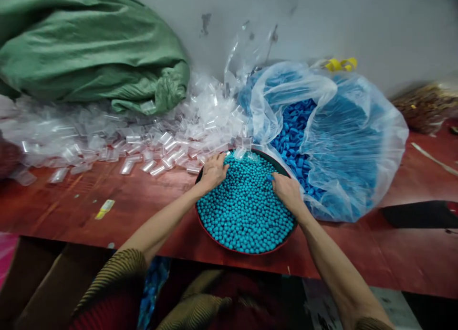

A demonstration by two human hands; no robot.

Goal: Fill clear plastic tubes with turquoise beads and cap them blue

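Right hand [288, 190] closes its fingertips on a small blue piece [269, 178] above a round, red-rimmed bowl [275, 163] filled nearly to the brim with turquoise beads [246, 213]. Opposite, the left hand [213, 170] reaches over the bowl's left rim, fingers bent at the beads; whether it grips anything cannot be told. A few clear tubes [244, 151] lie on the beads at the back rim.

Just beside the bowl to the right, a translucent plastic bag [347, 134] gapes open on a mass of blue pieces [291, 136], its mouth close to the right hand. Behind and to the left, loose clear tubes spread in a heap [211, 115] beneath a bulging green sack [89, 53].

The bowl sits near the front edge of the red worktop [143, 201], whose surface stretches left with a yellow-and-white tag [105, 209] on it. Farther right, past the bag, rests a flat black object [418, 214].
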